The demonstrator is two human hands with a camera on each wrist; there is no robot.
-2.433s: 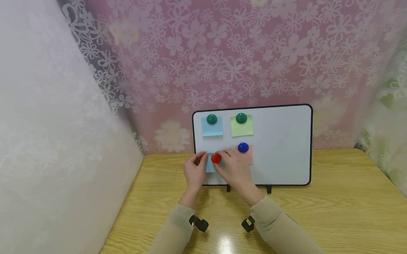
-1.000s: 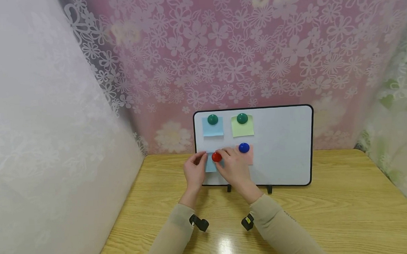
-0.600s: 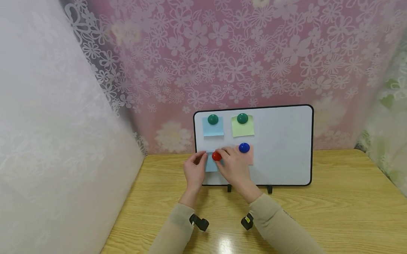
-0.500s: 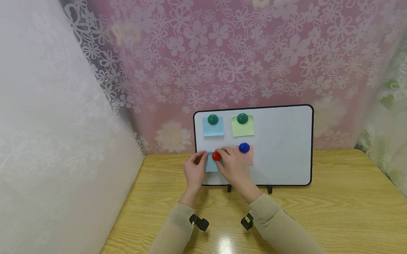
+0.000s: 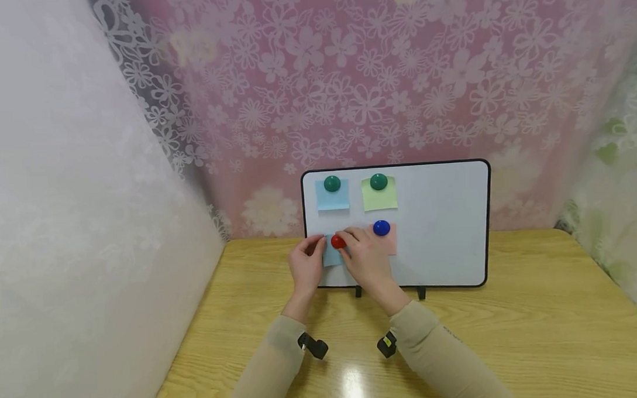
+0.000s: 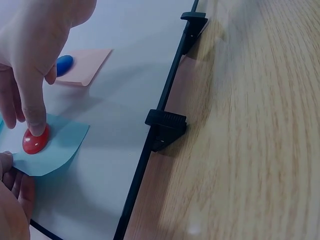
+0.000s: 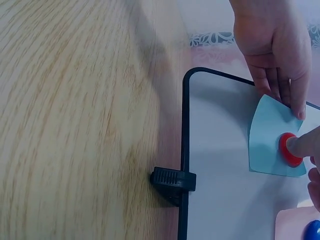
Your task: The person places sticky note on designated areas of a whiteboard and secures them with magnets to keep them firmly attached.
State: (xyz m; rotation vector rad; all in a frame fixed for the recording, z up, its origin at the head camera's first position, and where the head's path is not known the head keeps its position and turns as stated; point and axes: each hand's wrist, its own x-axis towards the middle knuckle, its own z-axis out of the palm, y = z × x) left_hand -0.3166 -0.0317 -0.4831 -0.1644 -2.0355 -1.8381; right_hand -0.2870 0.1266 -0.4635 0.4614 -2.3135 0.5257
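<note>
On the lower left of the whiteboard, a light blue sticky note bulges away from the surface. My left hand pinches its upper left corner between thumb and fingers. A round red magnet sits over the note's upper part, and my right hand grips it with thumb and fingertips. In the right wrist view a thumb covers part of the red magnet. The note's right portion is hidden behind my right hand in the head view.
Green magnets hold a blue note and a yellow-green note along the top. A blue magnet pins a pink note beside my right hand. Black feet support the board on the wooden table.
The red magnet has edged up the note over these frames. My left hand and the note's pinched corner have shifted slightly right, and the note now tilts a little.
</note>
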